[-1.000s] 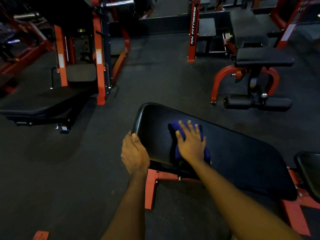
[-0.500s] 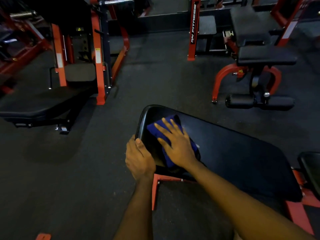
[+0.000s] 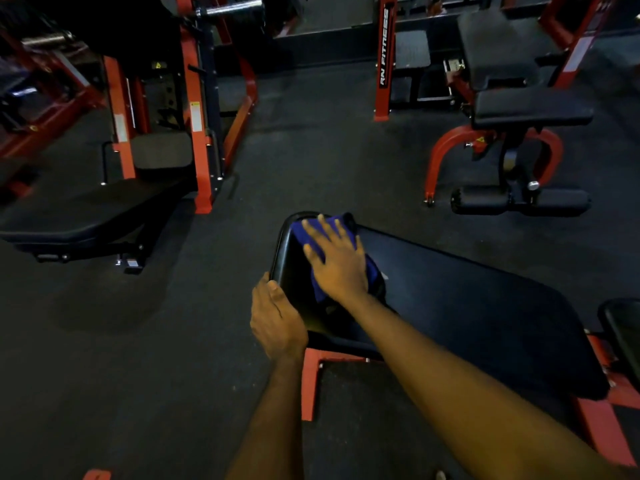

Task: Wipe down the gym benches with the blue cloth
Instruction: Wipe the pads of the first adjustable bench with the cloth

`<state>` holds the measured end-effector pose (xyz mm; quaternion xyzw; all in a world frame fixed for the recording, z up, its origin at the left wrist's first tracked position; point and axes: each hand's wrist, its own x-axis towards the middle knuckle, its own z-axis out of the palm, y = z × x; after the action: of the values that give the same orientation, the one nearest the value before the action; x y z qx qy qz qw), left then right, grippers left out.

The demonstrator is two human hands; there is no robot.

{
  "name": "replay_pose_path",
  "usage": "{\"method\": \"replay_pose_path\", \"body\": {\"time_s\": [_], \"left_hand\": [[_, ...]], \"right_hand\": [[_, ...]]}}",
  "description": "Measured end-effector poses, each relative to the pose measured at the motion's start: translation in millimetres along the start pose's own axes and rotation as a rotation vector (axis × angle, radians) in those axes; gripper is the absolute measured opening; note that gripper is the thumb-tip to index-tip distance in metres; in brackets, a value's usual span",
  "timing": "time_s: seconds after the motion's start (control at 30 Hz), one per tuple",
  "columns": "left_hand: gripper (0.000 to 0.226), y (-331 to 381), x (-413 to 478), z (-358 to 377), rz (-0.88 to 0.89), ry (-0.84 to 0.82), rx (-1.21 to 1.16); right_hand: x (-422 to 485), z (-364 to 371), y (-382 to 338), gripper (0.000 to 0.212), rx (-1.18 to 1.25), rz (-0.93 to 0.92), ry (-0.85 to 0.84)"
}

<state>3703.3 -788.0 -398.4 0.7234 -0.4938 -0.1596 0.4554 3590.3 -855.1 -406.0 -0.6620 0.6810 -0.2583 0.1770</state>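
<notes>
A black padded bench (image 3: 467, 306) on a red frame lies in front of me, running from centre to lower right. A blue cloth (image 3: 372, 270) lies on its far left corner, reaching the pad's rounded end. My right hand (image 3: 337, 261) presses flat on the cloth with its fingers spread. My left hand (image 3: 277, 320) grips the near left edge of the pad, just beside the right forearm.
Another black bench (image 3: 86, 216) with a red rack stands at the left. A red-framed machine with black pads (image 3: 519, 112) and roller pads (image 3: 519, 200) stands at the upper right. A second seat pad (image 3: 623, 327) shows at the right edge. Dark rubber floor lies between them.
My right hand has slid the blue cloth across the pad toward its far left corner. The left hand has kept its hold on the pad's edge.
</notes>
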Motion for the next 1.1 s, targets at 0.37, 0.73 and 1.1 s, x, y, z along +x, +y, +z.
{"method": "replay_pose_path", "body": {"time_s": [0.37, 0.73, 1.1], "left_hand": [[0.061, -20.9, 32.5, -41.4, -0.230, -0.490, -0.295], [0.048, -37.8, 94.2, -61.3, 0.142, -0.754, -0.117], [0.065, 11.7, 97.1, -14.0, 0.120, -0.894, 0.132]], "right_hand": [[-67.2, -7.1, 38.2, 0.051, 0.091, 0.373, 0.085], [-124.2, 67.0, -123.3, 0.052, 0.028, 0.603, 0.512], [-100.2, 32.6, -62.1, 0.054, 0.642, 1.320, 0.833]]}}
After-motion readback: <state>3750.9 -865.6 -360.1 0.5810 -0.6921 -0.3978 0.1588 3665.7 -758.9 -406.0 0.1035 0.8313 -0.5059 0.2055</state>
